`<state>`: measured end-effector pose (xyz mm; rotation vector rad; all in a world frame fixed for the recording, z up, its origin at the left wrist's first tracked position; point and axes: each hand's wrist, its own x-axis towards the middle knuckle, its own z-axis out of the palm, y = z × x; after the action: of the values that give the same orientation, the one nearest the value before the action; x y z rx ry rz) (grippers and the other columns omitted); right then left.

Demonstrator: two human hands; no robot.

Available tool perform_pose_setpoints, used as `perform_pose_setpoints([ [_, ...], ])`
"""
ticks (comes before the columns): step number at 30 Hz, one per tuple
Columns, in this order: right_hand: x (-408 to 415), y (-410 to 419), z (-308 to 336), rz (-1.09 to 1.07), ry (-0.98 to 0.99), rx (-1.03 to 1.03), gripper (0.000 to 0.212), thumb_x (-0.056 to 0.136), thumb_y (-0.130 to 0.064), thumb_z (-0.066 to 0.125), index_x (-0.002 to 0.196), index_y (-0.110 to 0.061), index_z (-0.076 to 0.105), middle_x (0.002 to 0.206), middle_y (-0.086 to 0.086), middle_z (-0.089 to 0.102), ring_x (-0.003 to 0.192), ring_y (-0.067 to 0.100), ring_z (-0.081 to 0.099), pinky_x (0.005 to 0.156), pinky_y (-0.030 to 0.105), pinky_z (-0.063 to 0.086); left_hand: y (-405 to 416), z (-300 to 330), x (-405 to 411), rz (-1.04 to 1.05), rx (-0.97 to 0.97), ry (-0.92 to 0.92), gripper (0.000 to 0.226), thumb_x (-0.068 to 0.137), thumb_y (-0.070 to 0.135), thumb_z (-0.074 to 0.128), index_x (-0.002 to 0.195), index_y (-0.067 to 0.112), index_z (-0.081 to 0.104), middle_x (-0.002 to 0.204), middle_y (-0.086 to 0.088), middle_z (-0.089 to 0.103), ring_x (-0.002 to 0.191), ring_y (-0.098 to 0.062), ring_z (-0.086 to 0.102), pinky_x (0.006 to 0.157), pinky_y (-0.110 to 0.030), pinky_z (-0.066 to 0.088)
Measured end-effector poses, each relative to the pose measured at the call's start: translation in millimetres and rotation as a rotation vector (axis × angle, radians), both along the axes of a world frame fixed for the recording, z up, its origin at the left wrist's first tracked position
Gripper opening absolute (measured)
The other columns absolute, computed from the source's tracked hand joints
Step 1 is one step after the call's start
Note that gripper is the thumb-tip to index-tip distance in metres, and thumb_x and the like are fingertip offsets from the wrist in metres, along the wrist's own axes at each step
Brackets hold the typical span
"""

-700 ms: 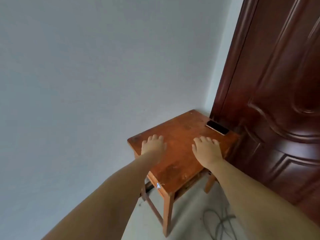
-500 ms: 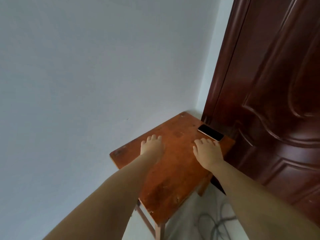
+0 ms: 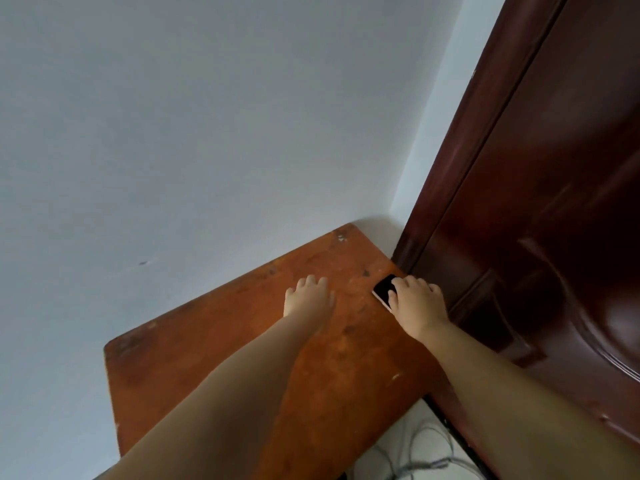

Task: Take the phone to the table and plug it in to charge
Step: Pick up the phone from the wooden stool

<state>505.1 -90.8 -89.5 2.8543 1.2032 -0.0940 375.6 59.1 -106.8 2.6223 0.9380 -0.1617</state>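
Phone [image 3: 383, 288], dark screen up, lies flat at the far right corner of the wooden worktop [image 3: 242, 344], right by the foot of the door [image 3: 540, 202]. My right hand [image 3: 417, 306] is on top of it, fingers spread over its near end, covering more than half of it; only the far black corner and a pale strip of its edge show beside my thumb. The grip there is splayed flat, pressing down, not curled around the phone; whether any finger hooks its far edge, I can't tell from this angle. My left hand [image 3: 308, 297] rests palm down on the bare wood, fingers loosely apart, holding nothing, near the right hand but not touching it or the phone.

Hard to make out: the phone's right side is buried under my knuckles, and the gap between worktop and door is deep in shadow. Both forearms run off the bottom of the view.

Around it: a plain pale wall [image 3: 173, 133] behind the worktop, scuffs and dark spots on the wood, and down at the bottom right a tangle of grey cable [image 3: 427, 464] on the light floor [image 3: 377, 459], partly cut off by the frame. The door stands tight against the worktop's right side.
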Motion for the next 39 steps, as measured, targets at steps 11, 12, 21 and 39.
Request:
perform_pose_setpoints([
  [11,50.1,-15.8,-73.5,-0.201,0.183,0.057,0.068,0.089,-0.058,0.036,0.132,-0.006,0.041,0.132,0.015,0.049,0.120,0.031,0.046,0.092,0.045,0.042,-25.6,-87.7,51.6,0.054,0.077,0.015,0.044,0.097,0.039,0.031,0.136,0.020,0.037,0.145,-0.009,0.037,0.135,-0.029,0.030,0.112,-0.047,0.023],
  [12,50.3,-17.2,-76.1,-0.200,0.180,0.064,0.073,0.085,-0.063,0.039,0.131,-0.006,0.043,0.131,0.015,0.050,0.119,0.031,0.047,0.091,0.045,0.043,-27.9,-92.5,48.5,0.043,0.110,0.009,0.046,0.097,0.039,0.030,0.139,0.020,0.033,0.147,-0.009,0.036,0.137,-0.029,0.028,0.114,-0.047,0.020],
  [21,45.8,-24.2,-90.5,-0.255,0.130,0.056,0.093,0.068,-0.071,0.059,0.132,-0.005,0.041,0.132,0.015,0.046,0.121,0.031,0.043,0.093,0.045,0.041,-32.9,-111.9,39.1,0.020,0.200,-0.017,0.058,0.094,0.043,0.005,0.147,0.022,0.016,0.156,-0.005,0.024,0.145,-0.023,0.012,0.117,-0.046,0.003],
  [39,9.1,93.0,-1.6,0.216,0.064,0.240,0.082,0.064,-0.067,0.065,0.118,-0.008,0.046,0.112,0.010,0.049,0.101,0.024,0.049,0.078,0.035,0.052,41.8,-5.1,-43.2,0.247,0.129,-0.036,0.041,0.098,0.032,0.032,0.136,0.018,0.039,0.137,-0.007,0.051,0.128,-0.027,0.043,0.108,-0.044,0.031],
])
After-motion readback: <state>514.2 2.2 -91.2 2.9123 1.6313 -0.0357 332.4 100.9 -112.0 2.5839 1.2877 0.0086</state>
